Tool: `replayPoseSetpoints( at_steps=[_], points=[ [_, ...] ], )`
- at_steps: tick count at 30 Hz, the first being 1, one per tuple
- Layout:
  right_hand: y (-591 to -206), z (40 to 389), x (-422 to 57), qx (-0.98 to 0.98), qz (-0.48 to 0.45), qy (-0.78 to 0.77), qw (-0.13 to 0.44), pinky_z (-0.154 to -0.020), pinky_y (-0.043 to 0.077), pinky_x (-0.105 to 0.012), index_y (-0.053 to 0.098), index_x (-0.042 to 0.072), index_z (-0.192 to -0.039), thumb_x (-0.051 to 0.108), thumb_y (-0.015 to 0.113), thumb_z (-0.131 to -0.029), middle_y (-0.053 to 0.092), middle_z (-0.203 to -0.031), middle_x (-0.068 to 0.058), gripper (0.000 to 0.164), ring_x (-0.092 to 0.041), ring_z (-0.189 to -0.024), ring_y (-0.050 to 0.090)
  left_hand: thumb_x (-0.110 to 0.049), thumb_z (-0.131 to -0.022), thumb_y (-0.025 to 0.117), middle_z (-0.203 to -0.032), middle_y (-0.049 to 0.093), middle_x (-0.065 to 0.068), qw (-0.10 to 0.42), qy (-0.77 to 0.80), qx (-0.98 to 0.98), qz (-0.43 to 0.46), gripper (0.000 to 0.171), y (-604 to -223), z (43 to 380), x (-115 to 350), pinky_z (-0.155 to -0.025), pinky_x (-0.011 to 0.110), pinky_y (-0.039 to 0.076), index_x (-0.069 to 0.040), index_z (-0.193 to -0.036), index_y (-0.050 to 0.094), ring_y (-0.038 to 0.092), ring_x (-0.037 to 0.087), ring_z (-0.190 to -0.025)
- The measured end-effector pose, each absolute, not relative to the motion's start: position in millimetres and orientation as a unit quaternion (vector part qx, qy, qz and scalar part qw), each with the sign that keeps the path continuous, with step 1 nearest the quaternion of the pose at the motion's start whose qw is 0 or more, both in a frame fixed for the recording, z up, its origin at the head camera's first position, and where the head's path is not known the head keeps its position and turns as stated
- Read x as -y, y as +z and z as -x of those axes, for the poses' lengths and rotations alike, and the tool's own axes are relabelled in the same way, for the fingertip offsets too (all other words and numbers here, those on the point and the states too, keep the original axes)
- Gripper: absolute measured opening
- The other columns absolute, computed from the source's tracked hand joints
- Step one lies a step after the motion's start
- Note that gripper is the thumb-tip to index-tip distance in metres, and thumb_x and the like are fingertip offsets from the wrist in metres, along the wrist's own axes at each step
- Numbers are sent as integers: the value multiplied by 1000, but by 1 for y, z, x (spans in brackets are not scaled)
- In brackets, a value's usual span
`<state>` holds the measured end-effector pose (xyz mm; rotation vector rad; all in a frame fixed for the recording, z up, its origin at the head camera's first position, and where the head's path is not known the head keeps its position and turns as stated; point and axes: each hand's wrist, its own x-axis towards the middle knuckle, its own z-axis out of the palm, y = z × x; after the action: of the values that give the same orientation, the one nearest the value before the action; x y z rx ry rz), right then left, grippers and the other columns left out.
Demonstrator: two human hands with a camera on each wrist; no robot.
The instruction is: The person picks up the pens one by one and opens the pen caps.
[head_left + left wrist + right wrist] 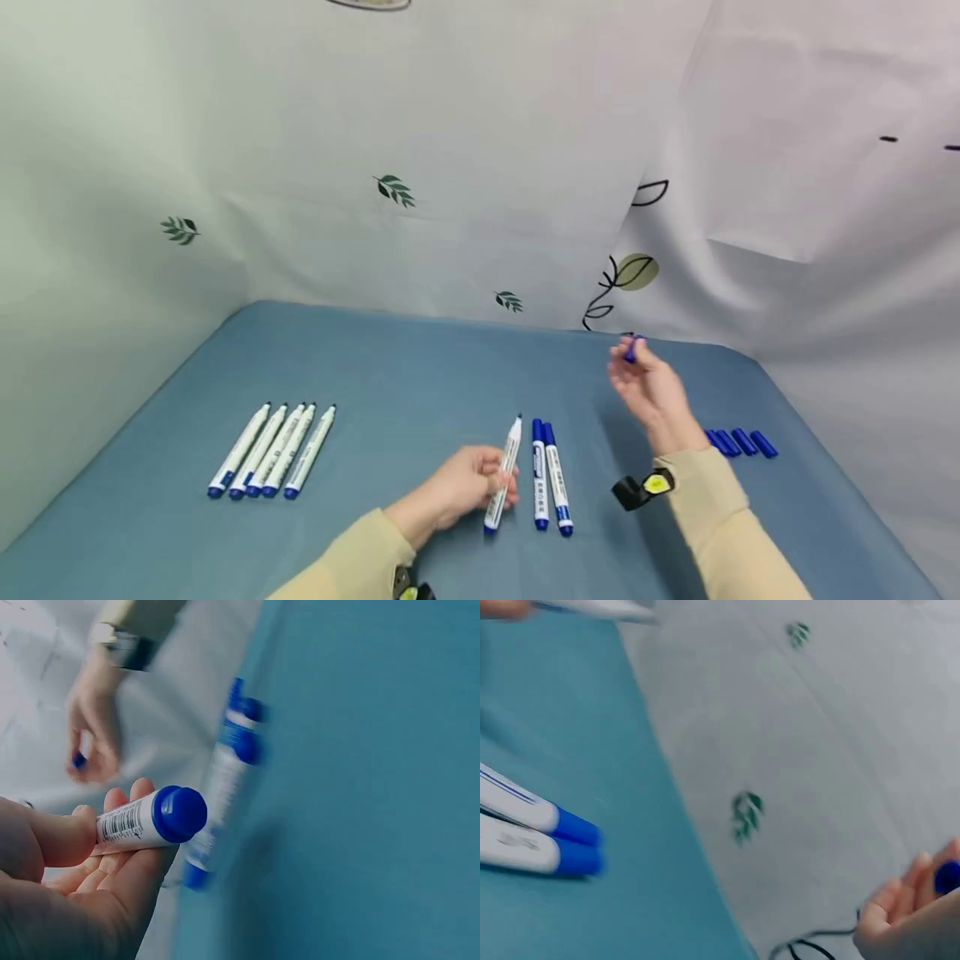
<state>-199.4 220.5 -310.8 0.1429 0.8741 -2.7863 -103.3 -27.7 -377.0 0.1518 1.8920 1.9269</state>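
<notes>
My left hand [468, 483] holds an uncapped marker [507, 475] between thumb and fingers, its dark tip pointing up and away. In the left wrist view the blue end and barcode of this marker [142, 821] face the camera. My right hand [651, 390] is raised over the far right of the table and pinches a blue marker cap [633, 348]. In the right wrist view the cap [947, 877] shows at the right edge, by the fingers. Two capped markers [540, 475] lie side by side just right of my left hand.
Several uncapped markers [273, 450] lie in a row at the left of the blue-grey table [375, 367]. Several loose blue caps [741, 442] lie at the right, partly behind the right forearm. A white patterned cloth [450, 167] hangs behind the table and at its sides.
</notes>
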Motion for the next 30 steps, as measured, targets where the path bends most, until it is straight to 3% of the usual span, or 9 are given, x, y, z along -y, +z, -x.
replayPoseSetpoints(
  at_steps=[3, 6, 14, 22, 30],
  points=[
    [-317, 197, -202, -409, -28, -898, 162, -96, 40, -24, 65, 13, -90, 24, 41, -100, 68, -89, 3, 28, -7, -92, 61, 4, -93, 50, -89, 65, 22, 202, 690, -694, -50, 19, -366, 117, 34, -75, 34, 57, 15, -108, 54, 64, 12, -73],
    [-325, 193, -187, -479, -26, -861, 169, -103, 35, -27, 62, 18, -95, 26, 39, -102, 70, -93, 7, 26, -5, -98, 61, 3, -95, 48, -85, 65, 14, 201, 687, -697, -44, 20, -361, 122, 37, -76, 34, 56, 15, -111, 53, 65, 11, -75],
    [-336, 184, -175, -535, -4, -823, 193, -94, 42, -24, 46, 14, -111, 26, 36, -104, 70, -95, 11, 17, -4, -99, 61, 1, -96, 47, -88, 66, 17, 192, 684, -702, -42, 21, -361, 124, 39, -76, 36, 56, 14, -111, 53, 66, 12, -75],
    [-339, 177, -176, -533, -23, -820, 206, -96, 40, -28, 56, 19, -101, 26, 40, -103, 62, -99, 8, 18, -6, -98, 57, 1, -96, 47, -90, 67, 18, 191, 678, -709, -39, 22, -361, 126, 43, -75, 35, 57, 14, -112, 53, 66, 12, -77],
    [-343, 175, -180, -520, -49, -824, 219, -87, 43, -25, 61, 21, -95, 25, 38, -103, 57, -95, 6, 25, -8, -92, 53, -2, -96, 49, -103, 65, 21, 192, 669, -718, -33, 26, -358, 126, 51, -77, 35, 56, 13, -117, 54, 66, 16, -84]
  ],
)
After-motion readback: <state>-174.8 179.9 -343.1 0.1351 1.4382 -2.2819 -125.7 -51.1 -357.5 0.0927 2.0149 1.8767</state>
